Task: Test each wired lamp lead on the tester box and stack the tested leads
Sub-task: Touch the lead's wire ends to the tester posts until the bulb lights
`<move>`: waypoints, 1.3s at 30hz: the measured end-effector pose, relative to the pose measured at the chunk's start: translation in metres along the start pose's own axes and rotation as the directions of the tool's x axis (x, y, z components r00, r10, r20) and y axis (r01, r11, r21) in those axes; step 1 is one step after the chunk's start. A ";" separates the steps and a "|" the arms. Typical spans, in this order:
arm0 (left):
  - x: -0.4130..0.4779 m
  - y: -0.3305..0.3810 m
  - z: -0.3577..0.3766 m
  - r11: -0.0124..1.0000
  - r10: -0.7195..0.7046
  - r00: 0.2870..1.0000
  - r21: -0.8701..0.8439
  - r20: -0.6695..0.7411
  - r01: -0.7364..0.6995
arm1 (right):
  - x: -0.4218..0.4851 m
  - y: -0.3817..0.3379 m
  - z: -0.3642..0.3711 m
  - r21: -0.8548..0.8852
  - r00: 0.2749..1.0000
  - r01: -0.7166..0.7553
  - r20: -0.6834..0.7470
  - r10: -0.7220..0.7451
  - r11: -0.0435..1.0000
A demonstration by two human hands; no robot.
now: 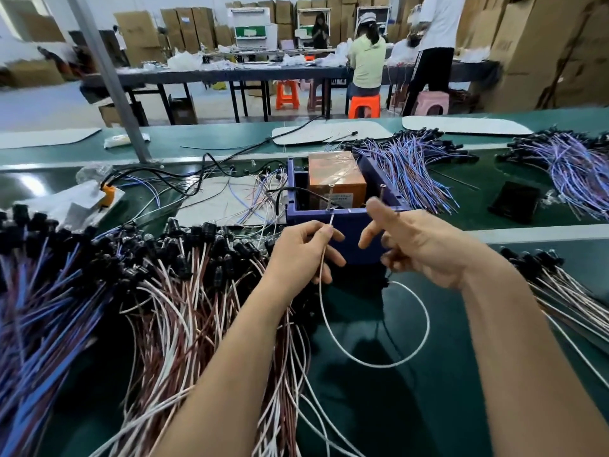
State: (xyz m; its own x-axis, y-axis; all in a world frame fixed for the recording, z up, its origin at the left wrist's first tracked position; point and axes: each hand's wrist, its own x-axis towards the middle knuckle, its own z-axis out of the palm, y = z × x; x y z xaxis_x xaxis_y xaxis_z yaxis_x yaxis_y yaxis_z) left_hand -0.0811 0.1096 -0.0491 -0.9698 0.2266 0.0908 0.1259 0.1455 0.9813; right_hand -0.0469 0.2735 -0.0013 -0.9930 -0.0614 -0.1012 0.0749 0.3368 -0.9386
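On the near left of the dark green bench mat (412,417), a heap of brown-and-white wired leads with black sockets (184,291) lies fanned out. Just right of it, the left hand (303,255) pinches a thin white wired lamp lead (427,324) near its tip. The tip is raised to the near rim of the open blue plastic tester box (351,222), close under the left upright metal screw (329,197). The lead loops down and across to the right hand (418,249). Its lower fingers curl round what seems to be the dark socket end, with thumb and forefinger loose. Far right lies another bundle of white-and-brown leads (534,265).
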 end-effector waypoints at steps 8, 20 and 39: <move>0.005 -0.004 0.007 0.996 0.004 0.997 -0.093 -0.073 -0.011 | 0.021 0.011 0.014 -0.114 0.941 -0.076 -0.336 0.034 0.991; 0.010 -0.010 0.010 0.994 0.044 0.990 -0.092 -0.131 -0.056 | 0.026 0.018 0.014 0.022 0.902 0.081 -0.426 -0.064 0.996; 0.010 -0.010 0.011 0.994 0.059 0.989 -0.084 -0.137 -0.071 | 0.023 0.026 0.006 0.058 0.808 0.010 -0.589 0.026 0.998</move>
State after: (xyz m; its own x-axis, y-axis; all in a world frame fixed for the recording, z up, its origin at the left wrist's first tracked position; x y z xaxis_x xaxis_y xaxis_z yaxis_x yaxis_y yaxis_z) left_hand -0.0895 0.1207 -0.0597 -0.9802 0.1003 0.1710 0.1763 0.0473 0.9832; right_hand -0.0671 0.2751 -0.0299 -0.8541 0.5126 0.0881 0.0698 0.2807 -0.9573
